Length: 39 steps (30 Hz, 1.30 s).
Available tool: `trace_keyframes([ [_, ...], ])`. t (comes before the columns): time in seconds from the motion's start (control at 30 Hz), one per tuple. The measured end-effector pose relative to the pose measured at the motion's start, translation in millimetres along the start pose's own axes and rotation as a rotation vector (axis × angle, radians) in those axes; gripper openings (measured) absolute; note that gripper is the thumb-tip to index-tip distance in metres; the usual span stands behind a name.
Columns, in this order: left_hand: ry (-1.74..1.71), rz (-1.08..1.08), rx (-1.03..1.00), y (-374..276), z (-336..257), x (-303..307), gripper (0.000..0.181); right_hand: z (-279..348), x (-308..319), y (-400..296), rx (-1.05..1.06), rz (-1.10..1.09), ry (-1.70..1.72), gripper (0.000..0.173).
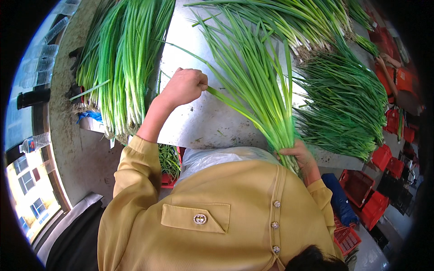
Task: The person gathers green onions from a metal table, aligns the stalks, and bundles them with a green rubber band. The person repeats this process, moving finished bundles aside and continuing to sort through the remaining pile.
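Observation:
My right hand point(298, 154) is closed around the pale lower stems of a bunch of green onions point(252, 74), whose leaves fan out over the metal table point(210, 118). My left hand point(188, 85) grips a single green onion leaf point(227, 100) at the left side of that bunch, fingers pinched on it. Green mesh netting lies about the stems near my right hand. Left of my left hand lie netted bundles of green onions point(130, 61), roots towards me.
More green onions point(288, 20) lie at the table's back right, a netted heap point(342, 101) at the right. Red plastic crates point(356, 186) stand below on the right. Another person's hands point(388, 61) show at the far right. Plastic bottles point(37, 142) stand along the window.

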<state>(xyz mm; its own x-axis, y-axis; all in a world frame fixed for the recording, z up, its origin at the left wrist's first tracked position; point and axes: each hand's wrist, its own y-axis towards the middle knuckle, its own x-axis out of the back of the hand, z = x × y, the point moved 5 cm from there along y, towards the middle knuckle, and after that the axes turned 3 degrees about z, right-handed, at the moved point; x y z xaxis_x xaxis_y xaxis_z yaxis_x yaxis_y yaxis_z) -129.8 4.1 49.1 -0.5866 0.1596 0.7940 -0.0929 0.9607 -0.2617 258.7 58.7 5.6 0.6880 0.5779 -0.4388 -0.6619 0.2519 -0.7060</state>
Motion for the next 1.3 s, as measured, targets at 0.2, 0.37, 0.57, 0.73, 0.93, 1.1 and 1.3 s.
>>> trace_keyframes([
  [0.2,0.451,-0.624,-0.136,-11.0,-26.9,16.5,0.017,14.1,-16.9,5.1,-0.04,-0.018,-0.006,0.04],
  [0.37,-0.499,-0.424,-0.061,-20.4,-46.2,-25.9,0.014,15.2,-17.2,6.1,-0.061,-0.052,0.015,0.042],
  [0.57,-1.498,0.324,0.518,-18.9,-94.2,-140.0,0.035,18.1,-27.9,7.3,-0.032,-0.042,0.004,0.045],
  [0.73,-1.517,0.371,0.516,-22.7,-86.7,-148.2,0.038,16.0,-20.8,8.0,-0.064,-0.047,0.093,0.046],
  [0.93,-0.26,-0.196,0.026,-23.5,-94.0,-97.2,0.022,19.8,-31.4,8.4,-0.023,-0.038,0.096,0.045],
  [1.1,-1.149,0.003,0.314,-4.8,-80.6,-109.9,0.022,18.1,-30.9,10.0,-0.018,-0.007,0.014,0.044],
  [1.3,-1.57,0.103,0.456,-2.4,-82.9,-124.2,0.016,19.7,-33.0,10.5,-0.013,-0.001,-0.04,0.045],
])
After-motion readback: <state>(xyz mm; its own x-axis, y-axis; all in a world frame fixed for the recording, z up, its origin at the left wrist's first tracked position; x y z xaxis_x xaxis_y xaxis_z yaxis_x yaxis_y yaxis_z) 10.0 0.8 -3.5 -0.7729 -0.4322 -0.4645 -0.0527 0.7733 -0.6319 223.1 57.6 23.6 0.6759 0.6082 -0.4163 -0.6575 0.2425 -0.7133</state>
